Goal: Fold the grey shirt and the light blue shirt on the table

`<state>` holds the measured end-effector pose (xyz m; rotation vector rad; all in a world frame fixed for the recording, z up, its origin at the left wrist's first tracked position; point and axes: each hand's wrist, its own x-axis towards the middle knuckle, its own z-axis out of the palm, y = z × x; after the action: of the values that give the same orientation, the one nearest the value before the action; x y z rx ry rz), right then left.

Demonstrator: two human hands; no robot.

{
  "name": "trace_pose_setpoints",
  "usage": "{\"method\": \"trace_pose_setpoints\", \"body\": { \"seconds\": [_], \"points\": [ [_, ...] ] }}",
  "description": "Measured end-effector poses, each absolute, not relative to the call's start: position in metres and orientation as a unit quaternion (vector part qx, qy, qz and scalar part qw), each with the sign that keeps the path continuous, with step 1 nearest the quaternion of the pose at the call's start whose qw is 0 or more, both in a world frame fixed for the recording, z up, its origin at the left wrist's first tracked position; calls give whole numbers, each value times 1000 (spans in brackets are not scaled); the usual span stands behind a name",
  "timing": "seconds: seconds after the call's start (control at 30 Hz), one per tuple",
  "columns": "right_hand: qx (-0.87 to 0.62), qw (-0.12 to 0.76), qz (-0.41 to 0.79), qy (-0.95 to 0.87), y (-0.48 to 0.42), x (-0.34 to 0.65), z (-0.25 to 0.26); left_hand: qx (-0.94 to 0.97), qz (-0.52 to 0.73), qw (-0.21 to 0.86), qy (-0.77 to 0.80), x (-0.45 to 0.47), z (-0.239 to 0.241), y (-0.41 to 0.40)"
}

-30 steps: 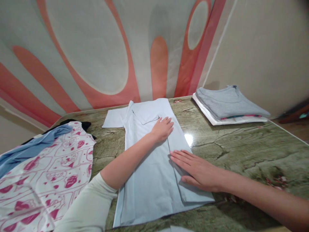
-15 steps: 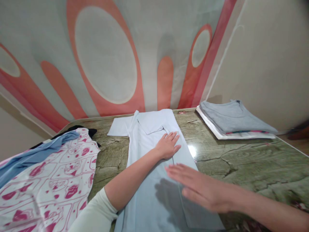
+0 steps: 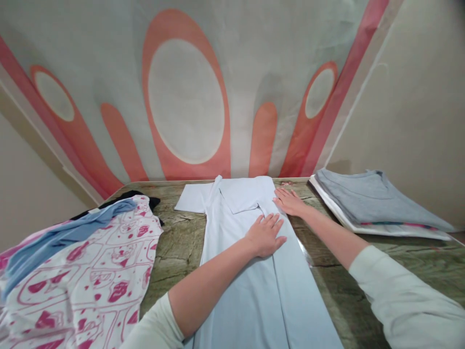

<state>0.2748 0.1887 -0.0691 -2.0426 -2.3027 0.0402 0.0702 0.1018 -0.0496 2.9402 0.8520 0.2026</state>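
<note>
A pale blue shirt [image 3: 240,271] lies lengthwise on the green marbled table [image 3: 181,242], its right side folded inward and one short sleeve spread out to the left. My left hand [image 3: 267,234] rests flat on the middle of the shirt, fingers stretched out. My right hand [image 3: 289,200] lies flat farther away, on the shirt's right edge near the collar end, fingers extended. Neither hand holds anything.
A heap of unfolded clothes sits at the left: a white garment with pink print [image 3: 83,271], a blue one [image 3: 54,237] and a black one [image 3: 123,196]. A stack of folded shirts, grey on top [image 3: 374,201], lies at the right. A patterned wall hanging [image 3: 189,97] backs the table.
My right hand left the shirt's lower right fold and moved away from me to the upper right edge. The left hand stayed flat on the shirt. The camera tilted up.
</note>
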Motion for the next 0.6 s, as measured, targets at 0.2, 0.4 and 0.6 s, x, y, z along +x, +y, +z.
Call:
{"method": "trace_pose_setpoints", "body": {
  "seconds": [0.2, 0.4, 0.6],
  "points": [
    [-660, 42, 3, -750, 213, 263, -79, 957, 72, 50, 278, 69, -48, 99],
    [-696, 46, -2, -716, 224, 262, -89, 960, 76, 88, 254, 64, -46, 101],
    [-691, 51, 15, -721, 235, 253, -90, 957, 92, 175, 212, 58, -36, 113]
  ]
}}
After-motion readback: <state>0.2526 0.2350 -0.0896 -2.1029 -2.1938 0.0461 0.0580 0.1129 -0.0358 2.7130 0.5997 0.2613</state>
